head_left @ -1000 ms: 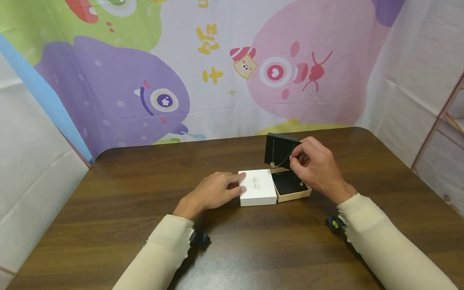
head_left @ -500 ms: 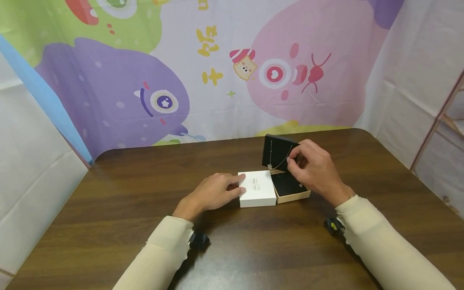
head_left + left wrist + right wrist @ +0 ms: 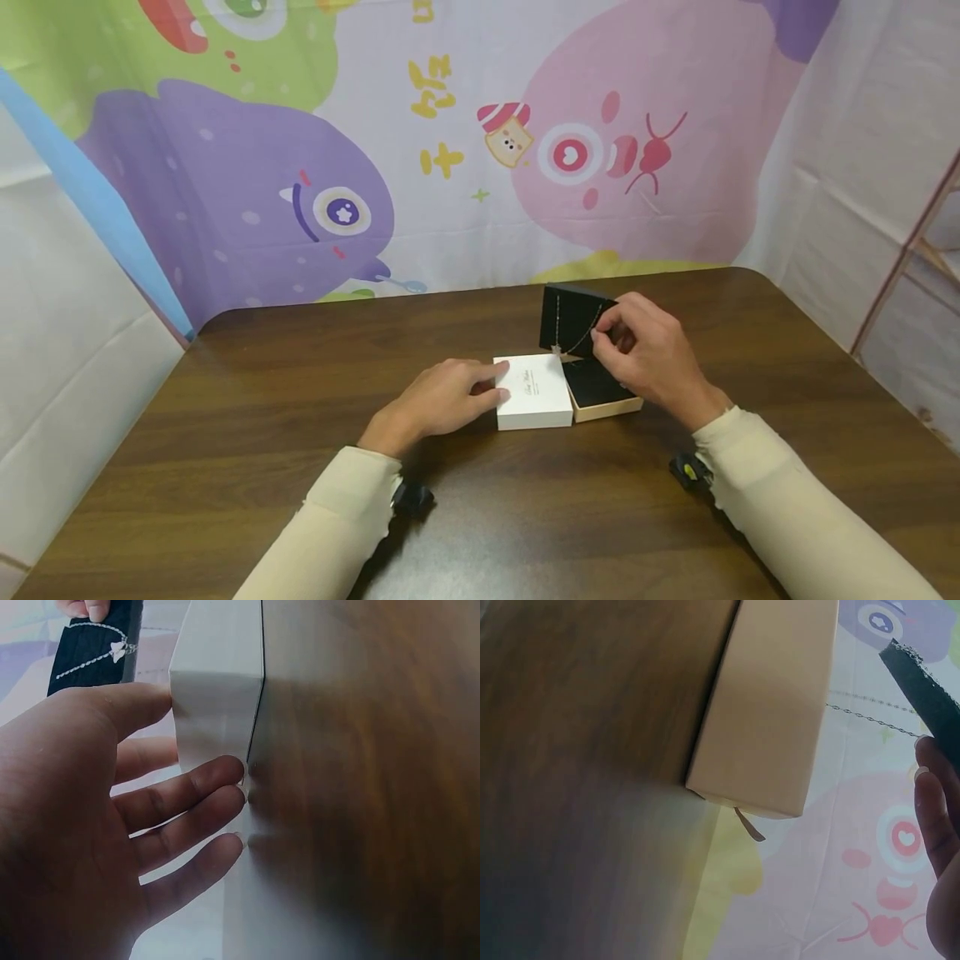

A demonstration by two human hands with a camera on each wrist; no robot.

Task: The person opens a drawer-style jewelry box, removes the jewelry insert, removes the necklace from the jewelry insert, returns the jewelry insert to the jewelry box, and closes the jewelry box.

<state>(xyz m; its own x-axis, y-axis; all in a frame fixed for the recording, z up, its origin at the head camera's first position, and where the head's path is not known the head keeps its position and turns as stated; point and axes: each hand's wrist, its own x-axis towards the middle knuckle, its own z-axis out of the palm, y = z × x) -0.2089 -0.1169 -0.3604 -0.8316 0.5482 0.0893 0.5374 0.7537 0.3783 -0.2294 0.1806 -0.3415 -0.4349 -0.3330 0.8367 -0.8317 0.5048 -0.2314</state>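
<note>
My right hand (image 3: 652, 346) pinches the right edge of a black jewellery pad (image 3: 577, 317), held tilted up over the box. On the pad hangs a silver necklace with a small pendant (image 3: 118, 651). Thin chain strands run between the pad and the tan box tray (image 3: 607, 410) in the right wrist view. The tray, lined in black (image 3: 592, 382), projects from the right side of a white box sleeve (image 3: 532, 392) with small printed lettering. My left hand (image 3: 450, 396) rests thumb and fingertips against the sleeve's left end, its fingers extended.
The box lies on a dark brown wooden table (image 3: 300, 467). A cartoon-printed cloth (image 3: 465, 225) hangs behind the table's far edge. A short ribbon tab (image 3: 750, 825) sticks out from the tray's end.
My right hand has lowered the pad slightly and shifted it a little left. The left hand and the white sleeve stay in place.
</note>
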